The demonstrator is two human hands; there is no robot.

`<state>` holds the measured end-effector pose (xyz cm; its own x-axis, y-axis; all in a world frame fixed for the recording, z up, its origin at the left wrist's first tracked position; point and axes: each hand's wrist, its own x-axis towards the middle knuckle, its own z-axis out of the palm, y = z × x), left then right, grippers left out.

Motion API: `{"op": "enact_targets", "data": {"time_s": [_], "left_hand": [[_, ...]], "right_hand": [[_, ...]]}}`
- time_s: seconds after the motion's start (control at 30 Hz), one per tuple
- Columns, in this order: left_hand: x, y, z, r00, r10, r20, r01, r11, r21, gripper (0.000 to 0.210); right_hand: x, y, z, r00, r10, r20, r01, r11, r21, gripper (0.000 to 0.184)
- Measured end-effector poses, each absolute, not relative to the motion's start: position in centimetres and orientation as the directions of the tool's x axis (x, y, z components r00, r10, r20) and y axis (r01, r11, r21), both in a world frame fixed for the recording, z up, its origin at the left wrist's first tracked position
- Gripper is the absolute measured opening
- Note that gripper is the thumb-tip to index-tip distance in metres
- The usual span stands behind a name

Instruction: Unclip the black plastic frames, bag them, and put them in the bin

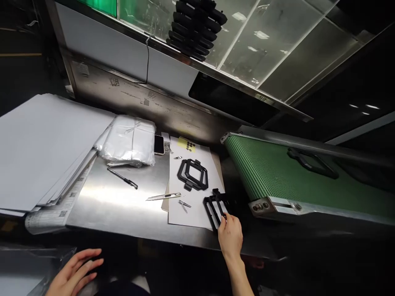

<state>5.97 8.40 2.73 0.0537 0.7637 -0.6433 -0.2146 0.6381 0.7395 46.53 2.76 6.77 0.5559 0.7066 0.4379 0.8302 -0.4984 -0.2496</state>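
The right hand appears clamped, in a pinch, on the near end of the black rectangular plastic frames at the right edge of the smooth white sheet. Gripping the near end likely steadies the bars and leaves their far ends free. The left hand holds nothing visible; its fingers are apart, below the front edge of the brushed-metal table. The sheet probably shields parts from bare metal: the black eight-sided plastic frame assembly lies flat on it. The slim silver utility knife and the small silver hinged hand tool lie near the front, presumably for easy reach.
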Motion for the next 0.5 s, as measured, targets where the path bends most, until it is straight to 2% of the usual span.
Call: {"op": "enact_targets", "data": {"time_s": [0.1, 0.17, 0.23, 0.27, 0.3, 0.37, 0.43, 0.5], "left_hand": [[7.3, 8.4, 5.1, 0.247, 0.673, -0.698, -0.232, 0.740, 0.631, 0.038], [8.5, 8.2, 7.1, 0.454, 0.598, -0.661, -0.283, 0.800, 0.529, 0.054], [9.7, 7.9, 9.1, 0.613, 0.562, -0.555, -0.342, 0.822, 0.455, 0.081], [10.1, 7.6, 9.9, 0.644, 0.559, -0.522, -0.362, 0.824, 0.436, 0.087], [10.5, 7.4, 10.7, 0.638, 0.572, -0.515, -0.376, 0.816, 0.440, 0.084], [10.7, 7.1, 11.9, 0.561, 0.612, -0.557, -0.385, 0.789, 0.479, 0.056], [10.2, 6.9, 12.7, 0.471, 0.660, -0.585, -0.407, 0.751, 0.520, 0.030], [9.1, 6.9, 13.4, 0.430, 0.709, -0.559, -0.424, 0.705, 0.568, 0.025]], "right_hand": [[42.0, 2.8, 9.2, 0.369, 0.813, 0.451, 0.924, -0.269, -0.271, 0.029], [37.7, 2.7, 10.4, 0.123, 0.892, 0.436, 0.954, 0.014, -0.299, 0.022], [33.1, 2.6, 11.0, -0.150, 0.901, 0.408, 0.901, 0.294, -0.318, 0.026], [31.0, 2.6, 11.1, -0.253, 0.888, 0.385, 0.856, 0.391, -0.339, 0.028], [29.1, 2.8, 11.2, -0.325, 0.876, 0.356, 0.809, 0.453, -0.375, 0.029], [26.4, 3.3, 11.5, -0.388, 0.861, 0.329, 0.728, 0.505, -0.464, 0.028], [25.7, 4.1, 11.8, -0.409, 0.832, 0.374, 0.659, 0.553, -0.509, 0.031], [27.0, 5.1, 11.8, -0.331, 0.817, 0.473, 0.667, 0.557, -0.495, 0.033]]}}
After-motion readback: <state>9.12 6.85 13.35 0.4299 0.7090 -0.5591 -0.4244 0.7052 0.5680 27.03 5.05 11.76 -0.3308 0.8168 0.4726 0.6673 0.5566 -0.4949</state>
